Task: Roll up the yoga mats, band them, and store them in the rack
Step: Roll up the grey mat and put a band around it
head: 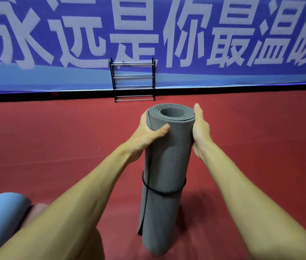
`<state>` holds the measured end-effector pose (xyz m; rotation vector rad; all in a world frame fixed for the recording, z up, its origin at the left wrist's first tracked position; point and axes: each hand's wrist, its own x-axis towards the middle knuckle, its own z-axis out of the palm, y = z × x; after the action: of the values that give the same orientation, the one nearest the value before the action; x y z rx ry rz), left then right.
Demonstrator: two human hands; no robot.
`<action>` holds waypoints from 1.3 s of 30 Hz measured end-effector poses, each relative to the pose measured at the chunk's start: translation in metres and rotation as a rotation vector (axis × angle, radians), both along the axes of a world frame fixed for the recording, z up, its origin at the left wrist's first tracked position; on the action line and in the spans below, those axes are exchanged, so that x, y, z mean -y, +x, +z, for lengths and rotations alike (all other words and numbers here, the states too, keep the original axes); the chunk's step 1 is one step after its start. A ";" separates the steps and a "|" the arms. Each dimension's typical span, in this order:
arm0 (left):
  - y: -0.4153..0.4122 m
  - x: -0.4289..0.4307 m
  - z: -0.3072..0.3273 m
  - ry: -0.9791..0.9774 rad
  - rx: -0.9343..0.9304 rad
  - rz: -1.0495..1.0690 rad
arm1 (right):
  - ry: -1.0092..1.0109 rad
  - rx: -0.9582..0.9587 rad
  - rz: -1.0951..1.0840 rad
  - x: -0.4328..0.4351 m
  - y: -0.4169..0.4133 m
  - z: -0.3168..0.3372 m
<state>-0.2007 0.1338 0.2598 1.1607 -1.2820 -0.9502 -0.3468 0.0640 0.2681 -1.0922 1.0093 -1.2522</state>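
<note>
One rolled grey foam yoga mat (169, 156) stands on end on the red floor (260, 137), close in front. A thin black band (164, 192) goes round it, a bit below the middle. I see the left hand (149, 134) gripping near the top, thumb across the front, fingers curled round the left side. The right hand (200, 132) holds the right side, thumb up by the rim, fingers round the back. A rolled light blue mat (0, 218) lies low on the left. A black metal rack (133, 79) stands well apart, by the blue banner (223, 34).

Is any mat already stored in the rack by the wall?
No: the rack shows only bare rails, while the grey mat stands on the floor, held by the left hand and right hand.
</note>
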 end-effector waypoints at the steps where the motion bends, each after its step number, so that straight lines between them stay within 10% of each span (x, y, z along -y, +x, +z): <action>1: 0.003 0.013 -0.004 -0.036 0.006 0.040 | 0.004 0.021 0.000 0.012 0.005 -0.003; 12: 0.038 0.168 -0.033 -0.189 -0.055 0.360 | -0.303 -0.031 0.087 0.149 0.056 -0.053; 21: 0.075 0.183 0.028 0.257 0.120 0.118 | -0.120 -0.141 0.274 0.176 0.040 -0.026; 28: 0.058 0.172 0.171 0.232 0.014 0.062 | -0.053 -0.192 0.375 0.171 0.008 0.127; 39: 0.029 0.215 0.518 0.175 0.342 0.027 | -0.289 -0.424 0.464 0.226 -0.040 0.469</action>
<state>-0.1712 -0.0807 0.7780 1.5226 -1.4695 -0.8825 -0.3865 -0.1625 0.7373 -1.7551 0.8223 -0.8153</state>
